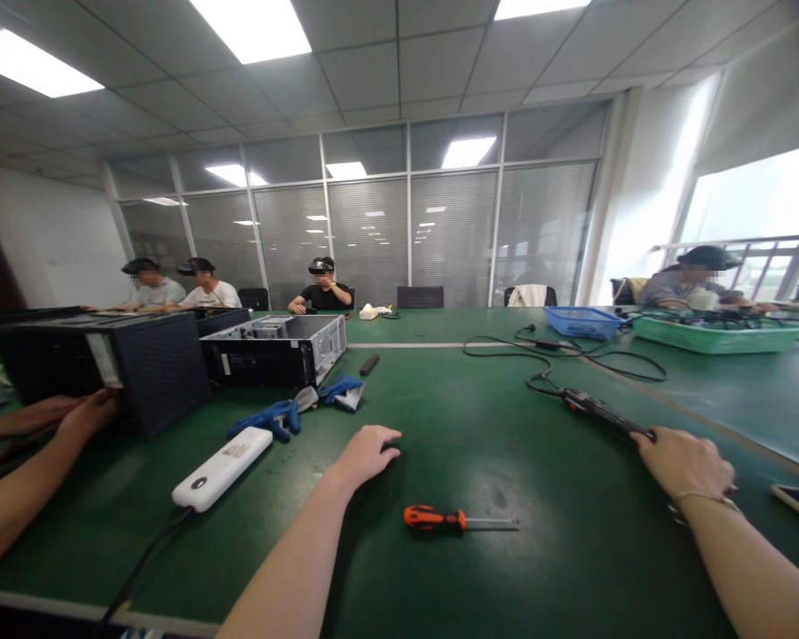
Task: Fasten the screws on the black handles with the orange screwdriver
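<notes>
The long, slim, black tool with a small orange-red mark [596, 413] lies at the right of the green-topped table [453, 399], its near end in the grip of the right hand [685, 461]. The fingers of the right hand are closed around that end; whether the tool's far end is lifted or resting cannot be told. A thin black cable [546, 344] runs from the far end of the tool and loops loosely over the table beyond. For good control, a firm hold nearer the tool's middle would probably balance it better; the slack loops should be checked for snags before the tool is drawn nearer. The left hand [369, 453] is near the middle, palm down, fingers loosely curved, with nothing in its hold; whether it touches the table cannot be told. Nearer and to its right lies the orange-and-black-handled screwdriver with a steel shaft [439, 519]; swing the tool clear of it. To the left are a white oblong plastic unit [223, 469], blue-and-grey work gloves [272, 419] and a black box-shaped computer case [166, 373], with a co-worker's hand [93, 413] at its near side. Far right stand a blue plastic basket [582, 322] and a green plastic tray [725, 337].
</notes>
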Available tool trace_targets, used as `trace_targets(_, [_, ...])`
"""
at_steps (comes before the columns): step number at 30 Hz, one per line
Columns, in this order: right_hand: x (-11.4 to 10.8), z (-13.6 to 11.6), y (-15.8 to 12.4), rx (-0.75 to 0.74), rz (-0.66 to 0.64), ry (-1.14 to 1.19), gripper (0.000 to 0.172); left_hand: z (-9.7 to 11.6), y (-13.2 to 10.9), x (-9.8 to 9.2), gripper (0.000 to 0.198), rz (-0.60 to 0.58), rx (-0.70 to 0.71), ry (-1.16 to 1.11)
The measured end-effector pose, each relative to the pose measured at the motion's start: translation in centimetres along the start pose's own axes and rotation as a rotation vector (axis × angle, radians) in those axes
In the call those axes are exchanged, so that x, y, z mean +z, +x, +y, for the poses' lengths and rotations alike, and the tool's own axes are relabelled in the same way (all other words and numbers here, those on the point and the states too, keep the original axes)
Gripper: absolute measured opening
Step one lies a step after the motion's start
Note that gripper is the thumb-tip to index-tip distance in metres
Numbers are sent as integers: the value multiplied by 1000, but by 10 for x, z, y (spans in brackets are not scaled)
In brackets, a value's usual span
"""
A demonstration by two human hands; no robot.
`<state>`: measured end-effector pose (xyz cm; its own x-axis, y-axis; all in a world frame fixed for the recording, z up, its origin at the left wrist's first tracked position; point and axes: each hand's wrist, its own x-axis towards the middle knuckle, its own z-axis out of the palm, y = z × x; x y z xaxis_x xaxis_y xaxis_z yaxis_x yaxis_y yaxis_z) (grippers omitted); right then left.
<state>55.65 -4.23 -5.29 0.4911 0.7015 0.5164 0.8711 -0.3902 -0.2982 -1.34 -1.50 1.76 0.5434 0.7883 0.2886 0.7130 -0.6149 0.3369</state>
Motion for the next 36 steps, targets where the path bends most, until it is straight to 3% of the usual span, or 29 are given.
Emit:
trace_targets(3, [-10,-10,-4,125,-9,-70,44,2,0,-1,37,-7,-2,-1])
trace_targets(8, [-25,-25,-5,46,82,-59,46,2,-1,-2,37,-12,-4,-20])
trace_targets(19, [-22,-11,-3,221,35,-74,64,0,0,-1,37,-13,-11,4])
trace_targets(24, [-23,-34,-7,85,58,-6,65,1,0,-2,36,-12,-17,10])
trace_targets(30, [-12,-78,-27,-86,-85,120,61,0,0,-1,36,-15,-21,11])
trace_targets(36, [-5,-80,-32,-240,-211,120,52,0,-1,-1,37,-27,-24,9])
